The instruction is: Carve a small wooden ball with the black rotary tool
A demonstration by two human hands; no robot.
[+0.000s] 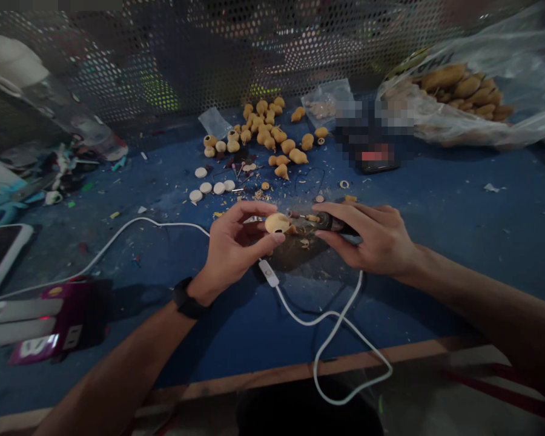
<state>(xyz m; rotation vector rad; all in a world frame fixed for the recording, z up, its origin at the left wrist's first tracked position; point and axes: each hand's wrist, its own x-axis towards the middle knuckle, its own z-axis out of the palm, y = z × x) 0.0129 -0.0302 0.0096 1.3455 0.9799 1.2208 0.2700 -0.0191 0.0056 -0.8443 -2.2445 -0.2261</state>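
Between the thumb and fingers of my left hand (229, 251) is a small tan gourd (277, 222), with a dark hole on its lower side. My right hand (379, 239) is closed around a dark rotary tool (330, 221). The tool's thin shaft and small brownish tip point left at the gourd; whether they touch I cannot tell. A white cord (352, 297) with an inline switch (269, 274) runs below both hands. Pale shavings (261, 195) lie on the blue tabletop (236, 327) just beyond my fingers.
Several small gourds (266, 130) are heaped at the back, near white discs (218, 188). A plastic bag of gourds (465, 91) stands at back right. Left are a clear bottle (82, 115), blue scissors (9, 203), a phone (2, 257) and a purple power box (75, 321).
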